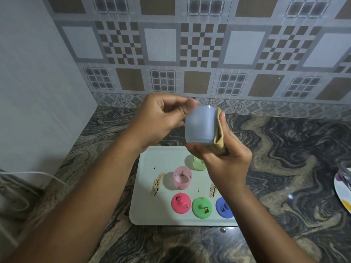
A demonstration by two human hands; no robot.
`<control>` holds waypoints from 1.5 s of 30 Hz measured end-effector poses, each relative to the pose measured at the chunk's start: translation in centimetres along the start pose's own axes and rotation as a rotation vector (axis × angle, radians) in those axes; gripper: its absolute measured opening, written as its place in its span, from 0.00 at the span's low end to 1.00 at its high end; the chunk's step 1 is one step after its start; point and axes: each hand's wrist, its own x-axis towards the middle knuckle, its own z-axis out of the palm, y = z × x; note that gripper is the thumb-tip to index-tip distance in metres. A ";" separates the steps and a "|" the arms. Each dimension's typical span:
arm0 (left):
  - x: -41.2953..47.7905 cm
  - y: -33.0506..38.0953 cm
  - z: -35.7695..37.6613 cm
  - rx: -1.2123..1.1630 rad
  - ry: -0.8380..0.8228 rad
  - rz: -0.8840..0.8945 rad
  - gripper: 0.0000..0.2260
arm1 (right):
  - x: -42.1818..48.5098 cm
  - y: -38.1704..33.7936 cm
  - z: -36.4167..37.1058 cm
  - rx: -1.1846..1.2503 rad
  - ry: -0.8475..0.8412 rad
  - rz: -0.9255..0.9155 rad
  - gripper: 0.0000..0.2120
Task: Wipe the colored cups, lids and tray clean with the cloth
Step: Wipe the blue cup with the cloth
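R hand (224,160) grips a tan cloth (220,133): fingers press it vs the R wall of the blue cup (200,127), thumb hooked under the cup's base. L hand (161,120), at 9 o'clock of the cup, pinches its upper L edge w/ thumb & curled fingers, though the contact is motion-blurred. Cup is translucent pale-blue plastic, smooth, roughly cylindrical, held in the air. Cloth is soft, folded, creased. At 6 o'clock below the hands lies a white rectangular tray (146,209) w/ rounded corners & brown smears (157,184). On it stand a green cup (196,164), partly behind R hand, & a pink cup (182,177) at its 8 o'clock, speckled brown. Near-edge row, 9 to 3: pink lid (180,203), green lid (201,207), blue lid (223,207), all round, knobbed, stained. Tray sits on a glossy swirled stone counter (284,168); a plate (341,188) rim shows at 3 o'clock.
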 end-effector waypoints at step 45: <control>0.3 0.3 -1.1 0.066 0.026 -0.029 0.06 | 0.8 -0.8 0.5 -0.040 -0.063 -0.082 0.39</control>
